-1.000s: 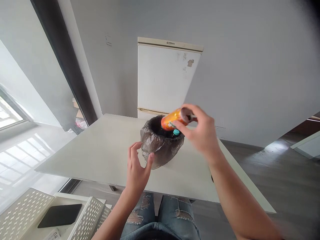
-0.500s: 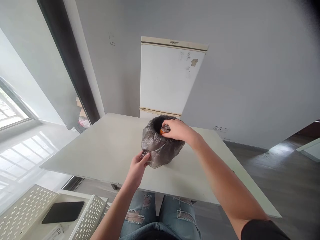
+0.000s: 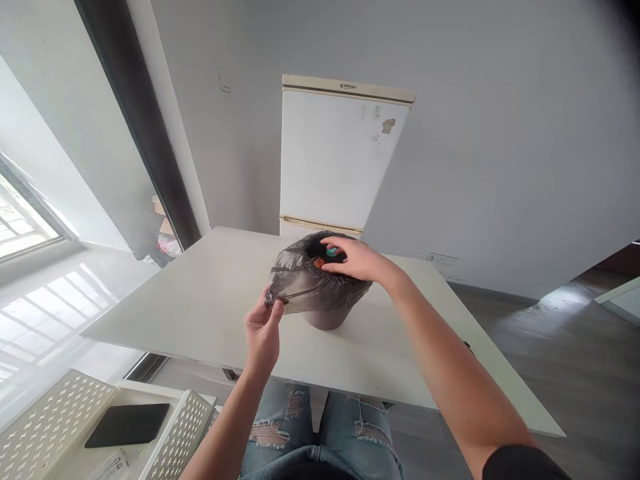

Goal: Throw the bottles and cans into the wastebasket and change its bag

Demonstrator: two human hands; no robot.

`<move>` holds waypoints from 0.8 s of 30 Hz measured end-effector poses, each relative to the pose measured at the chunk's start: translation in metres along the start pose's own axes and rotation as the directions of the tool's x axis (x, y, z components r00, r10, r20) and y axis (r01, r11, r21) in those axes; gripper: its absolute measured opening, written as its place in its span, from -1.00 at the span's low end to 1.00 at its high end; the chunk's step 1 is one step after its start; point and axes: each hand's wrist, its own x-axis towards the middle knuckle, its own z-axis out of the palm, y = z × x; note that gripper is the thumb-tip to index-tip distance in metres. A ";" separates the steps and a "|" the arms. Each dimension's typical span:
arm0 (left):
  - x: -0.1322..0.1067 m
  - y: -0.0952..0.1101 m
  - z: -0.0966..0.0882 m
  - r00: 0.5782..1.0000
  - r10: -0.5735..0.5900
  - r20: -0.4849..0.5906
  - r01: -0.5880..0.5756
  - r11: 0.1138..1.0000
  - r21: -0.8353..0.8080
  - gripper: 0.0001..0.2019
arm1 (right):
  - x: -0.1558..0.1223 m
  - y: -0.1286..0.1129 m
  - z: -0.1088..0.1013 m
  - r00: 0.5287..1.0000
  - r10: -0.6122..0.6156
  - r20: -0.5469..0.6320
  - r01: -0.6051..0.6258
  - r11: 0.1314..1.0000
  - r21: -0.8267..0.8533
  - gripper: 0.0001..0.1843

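Observation:
A trash bin [image 3: 327, 319] stands on the table, lined with a dark translucent trash bag [image 3: 305, 287] folded over its rim. My left hand [image 3: 265, 320] pinches the bag's edge and draws it out to the left, away from the bin's side. Over the bin's mouth, my right hand [image 3: 355, 259] is open, thumb and fingers apart. Below its fingers, inside the bag, lies an orange can [image 3: 319, 263], partly hidden by the bag and the bin's shadow. Something teal [image 3: 331, 252] shows between the fingers; its kind I cannot make out.
The white table [image 3: 220, 287] spreads beneath the bin. Behind it stands a white refrigerator [image 3: 340, 153] against the grey wall. At lower left, a white perforated basket [image 3: 55, 413] is beside a dark flat object [image 3: 127, 425]. My legs are under the table's near edge.
My right hand has let go of the orange can, which now sits lower in the bin. My left hand has pulled the bag's edge up and left, exposing the bin's lower side.

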 end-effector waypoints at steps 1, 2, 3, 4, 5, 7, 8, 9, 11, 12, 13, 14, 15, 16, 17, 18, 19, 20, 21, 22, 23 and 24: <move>0.001 0.000 0.001 1.000 0.009 -0.006 -0.009 1.000 0.002 -0.72 | -0.010 0.003 -0.001 0.992 0.003 -0.129 0.003 0.999 0.049 -0.41; 0.003 0.001 0.002 1.000 0.019 -0.014 -0.019 1.000 0.001 -0.72 | -0.022 0.008 -0.001 0.964 0.010 -0.266 0.013 0.997 0.083 -0.48; 0.005 0.002 0.002 0.999 0.029 -0.023 -0.029 1.000 -0.001 -0.72 | -0.034 0.014 -0.001 0.913 0.017 -0.407 0.025 0.995 0.099 -0.55; 0.007 0.003 0.003 0.999 0.039 -0.034 -0.039 0.999 -0.001 -0.72 | -0.047 0.023 0.001 0.844 0.032 -0.535 0.029 0.994 0.106 -0.61; 0.008 0.004 0.005 0.998 0.050 -0.044 -0.049 0.999 0.003 -0.73 | -0.060 0.034 0.005 0.762 0.071 -0.644 0.011 0.993 0.122 -0.63; 0.011 0.009 0.007 0.996 0.068 -0.053 -0.066 0.998 0.023 -0.73 | -0.086 0.059 0.016 0.596 0.259 -0.760 -0.092 0.962 0.256 -0.61; 0.012 0.011 0.008 0.996 0.076 -0.055 -0.075 0.997 0.027 -0.73 | -0.098 0.072 0.023 0.518 0.415 -0.748 -0.146 0.905 0.401 -0.58; 0.013 0.015 0.010 0.995 0.083 -0.053 -0.082 0.996 0.022 -0.73 | -0.109 0.084 0.032 0.462 0.583 -0.668 -0.185 0.800 0.570 -0.54; 0.013 0.020 0.012 0.996 0.078 -0.039 -0.079 0.997 -0.025 -0.73 | -0.125 0.101 0.050 0.491 0.791 -0.364 -0.197 0.508 0.838 -0.45; 0.013 0.023 0.014 0.997 0.061 -0.037 -0.063 0.996 -0.059 -0.70 | -0.131 0.105 0.058 0.552 0.809 -0.203 -0.199 0.364 0.910 -0.41; 0.012 0.024 0.016 0.999 0.034 -0.042 -0.037 0.995 -0.089 -0.66 | -0.135 0.106 0.066 0.623 0.779 -0.076 -0.201 0.253 0.946 -0.37; 0.011 0.026 0.017 0.999 -0.004 -0.049 -0.001 0.994 -0.108 -0.61 | -0.137 0.104 0.072 0.687 0.727 0.004 -0.198 0.182 0.963 -0.36; 0.010 0.026 0.019 0.997 -0.051 -0.051 0.046 0.993 -0.110 -0.58 | -0.137 0.102 0.077 0.739 0.672 0.045 -0.187 0.141 0.972 -0.36; 0.009 0.027 0.021 0.994 -0.099 -0.045 0.094 0.991 -0.094 -0.56 | -0.136 0.097 0.080 0.782 0.620 0.058 -0.169 0.122 0.978 -0.38; 0.008 0.027 0.023 0.990 -0.141 -0.030 0.138 0.988 -0.065 -0.56 | -0.134 0.093 0.082 0.817 0.574 0.057 -0.148 0.112 0.983 -0.41; 0.007 0.028 0.025 0.985 -0.174 -0.006 0.174 0.984 -0.031 -0.56 | -0.132 0.088 0.082 0.846 0.531 0.051 -0.127 0.108 0.986 -0.44; 0.006 0.029 0.027 0.980 -0.197 0.017 0.197 0.980 -0.004 -0.57 | -0.130 0.084 0.082 0.872 0.487 0.048 -0.115 0.107 0.988 -0.48; 0.006 0.031 0.029 0.978 -0.206 0.034 0.206 0.978 0.007 -0.59 | -0.127 0.080 0.082 0.892 0.449 0.049 -0.111 0.113 0.987 -0.52; 0.007 0.032 0.030 0.978 -0.204 0.040 0.204 0.979 -0.005 -0.60 | -0.124 0.076 0.082 0.900 0.434 0.043 -0.110 0.131 0.985 -0.55; 0.007 0.035 0.031 0.980 -0.195 0.041 0.196 0.980 -0.036 -0.60 | -0.121 0.073 0.083 0.892 0.452 0.022 -0.104 0.156 0.982 -0.56; 0.009 0.037 0.032 0.982 -0.186 0.039 0.189 0.979 -0.076 -0.61 | -0.118 0.070 0.084 0.869 0.495 -0.007 -0.095 0.179 0.979 -0.55; 0.010 0.039 0.032 0.983 -0.180 0.034 0.183 0.976 -0.116 -0.62 | -0.115 0.067 0.085 0.839 0.543 -0.032 -0.086 0.191 0.978 -0.53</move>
